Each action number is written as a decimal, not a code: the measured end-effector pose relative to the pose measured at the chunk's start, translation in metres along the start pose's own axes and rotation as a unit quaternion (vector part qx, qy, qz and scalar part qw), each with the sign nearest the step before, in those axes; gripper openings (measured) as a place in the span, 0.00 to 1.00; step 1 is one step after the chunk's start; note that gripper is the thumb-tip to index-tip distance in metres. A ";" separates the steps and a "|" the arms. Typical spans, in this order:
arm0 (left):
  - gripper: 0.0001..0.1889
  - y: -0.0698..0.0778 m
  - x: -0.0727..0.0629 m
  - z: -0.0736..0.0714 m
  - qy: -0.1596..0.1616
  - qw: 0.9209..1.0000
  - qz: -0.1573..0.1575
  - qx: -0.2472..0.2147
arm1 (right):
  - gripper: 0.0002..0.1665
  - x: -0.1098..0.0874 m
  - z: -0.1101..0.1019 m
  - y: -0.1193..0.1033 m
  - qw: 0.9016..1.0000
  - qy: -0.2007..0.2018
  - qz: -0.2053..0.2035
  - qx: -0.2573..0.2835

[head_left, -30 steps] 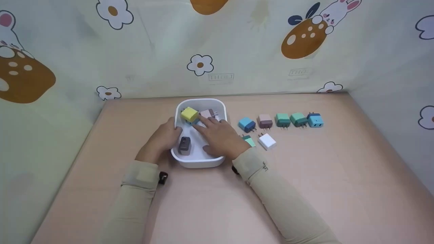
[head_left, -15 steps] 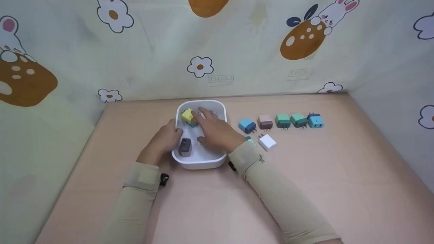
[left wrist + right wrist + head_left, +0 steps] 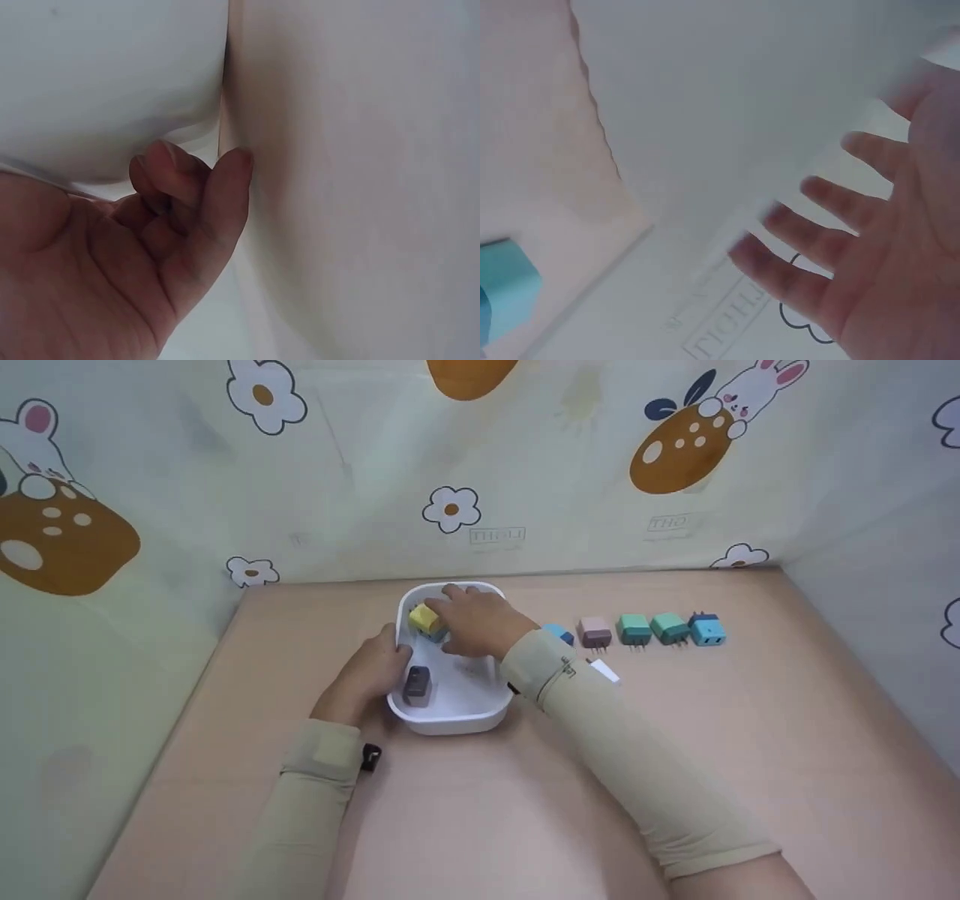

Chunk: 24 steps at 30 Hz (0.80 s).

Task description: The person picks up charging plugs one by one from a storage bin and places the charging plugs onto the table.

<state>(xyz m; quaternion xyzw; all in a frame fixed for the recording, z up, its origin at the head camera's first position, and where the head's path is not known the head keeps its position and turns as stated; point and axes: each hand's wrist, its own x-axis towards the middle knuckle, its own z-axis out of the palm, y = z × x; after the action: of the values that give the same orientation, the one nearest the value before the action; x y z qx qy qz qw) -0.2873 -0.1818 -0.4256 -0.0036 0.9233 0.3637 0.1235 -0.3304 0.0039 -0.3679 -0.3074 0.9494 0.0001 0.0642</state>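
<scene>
My left hand [image 3: 375, 664] grips the left wall of a white plastic bin [image 3: 450, 726], thumb over the rim. In the left wrist view its fingers curl against the outside of the bin [image 3: 112, 67]. Over the far right part of the bin hovers my right hand [image 3: 484, 622], its fingers spread; the right wrist view shows the palm [image 3: 885, 255] holding nothing. Inside the bin, a yellow charger plug [image 3: 424, 619] lies at the far left, partly over a blue one [image 3: 433, 636]. A dark grey charger plug [image 3: 417, 687] stands near the front left. The mauve charger is hidden behind my right hand.
Right of the bin, a row of charger plugs lies on the table: blue [image 3: 559, 634], mauve [image 3: 595, 631], two green [image 3: 635, 628], and light blue [image 3: 707, 631]. A white charger [image 3: 606, 670] shows past my right sleeve. A patterned curtain [image 3: 360, 525] borders the table's back.
My right hand has lifted off the chargers inside the bin and shifted toward the far right rim. Its sleeve now covers the nearer green charger. The left hand keeps its grip.
</scene>
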 end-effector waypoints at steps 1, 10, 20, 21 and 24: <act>0.32 0.000 0.000 0.000 0.002 1.000 0.000 0.001 | 0.43 0.001 -0.002 0.000 1.000 0.001 -0.001 -0.001; 0.31 0.000 0.000 0.001 0.011 1.000 0.006 0.003 | 0.35 0.009 -0.017 -0.011 1.000 -0.012 0.002 0.006; 0.30 -0.003 -0.001 0.002 0.025 0.999 0.025 0.019 | 0.24 0.016 -0.005 -0.031 0.999 0.010 -0.032 -0.036; 0.30 -0.003 -0.001 0.002 0.025 0.999 0.025 0.019 | 0.25 0.017 -0.004 -0.033 0.999 0.018 -0.024 -0.039; 0.31 0.000 0.001 0.001 0.025 0.999 0.023 0.016 | 0.27 0.020 -0.001 -0.037 0.997 0.032 0.000 -0.066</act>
<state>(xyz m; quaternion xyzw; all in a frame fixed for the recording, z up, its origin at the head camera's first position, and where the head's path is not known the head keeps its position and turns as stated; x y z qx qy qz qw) -0.2875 -0.1810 -0.4268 0.0109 0.9315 0.3517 0.0920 -0.3251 -0.0377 -0.3683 -0.3107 0.9490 0.0528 0.0130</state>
